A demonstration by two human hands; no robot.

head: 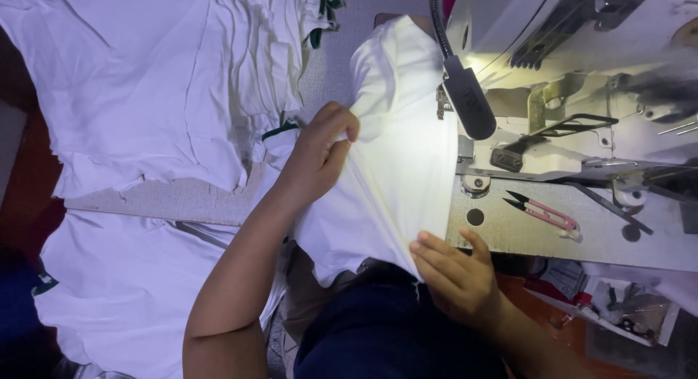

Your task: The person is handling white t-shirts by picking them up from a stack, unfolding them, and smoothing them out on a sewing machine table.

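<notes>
Hands (pixel 320 150) (pixel 454 273) on white fabric (pixel 396 182); pink snips (pixel 545 212) nearby

A small lamp (pixel 469 102) glares on white fabric (pixel 407 168); corners dim, right edge blurred.

Left hand (pixel 318 152) pinched; right hand (pixel 456 277) gripping

Two hands (pixel 320 150), one sewing machine (pixel 582 95), one pair of snips (pixel 544 212).
</notes>
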